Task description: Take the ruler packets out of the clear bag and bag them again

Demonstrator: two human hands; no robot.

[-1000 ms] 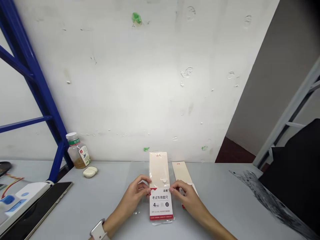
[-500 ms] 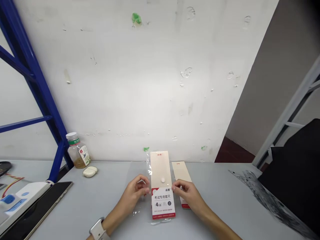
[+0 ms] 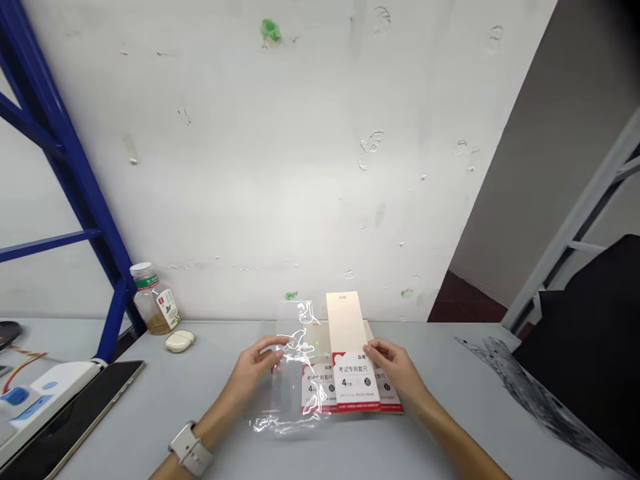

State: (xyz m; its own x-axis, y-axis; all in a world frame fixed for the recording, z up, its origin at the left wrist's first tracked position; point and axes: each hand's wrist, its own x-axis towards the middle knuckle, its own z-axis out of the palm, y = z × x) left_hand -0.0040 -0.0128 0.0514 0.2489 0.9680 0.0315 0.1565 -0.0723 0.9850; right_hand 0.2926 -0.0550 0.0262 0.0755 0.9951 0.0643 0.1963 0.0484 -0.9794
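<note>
My left hand (image 3: 254,365) pinches a clear plastic sleeve (image 3: 295,363) that shines with glare and stands a little above the grey table (image 3: 200,407). My right hand (image 3: 400,373) grips a beige card with a red and white label (image 3: 350,353) at its right edge. The card is out of the sleeve and to its right. It overlaps a stack of like cards (image 3: 385,393) lying on the table. Another card's label shows through the sleeve's lower part.
At the back left, next to a blue rack post (image 3: 75,180), stand a small jar (image 3: 153,308) and a white case (image 3: 179,341). A dark tablet (image 3: 75,413) and a white device (image 3: 30,400) lie at the left edge. Black fabric (image 3: 590,347) fills the right.
My right hand has drawn the card to the right, out of the clear sleeve, and over the stack. My left hand has kept the sleeve and lifted it a little.
</note>
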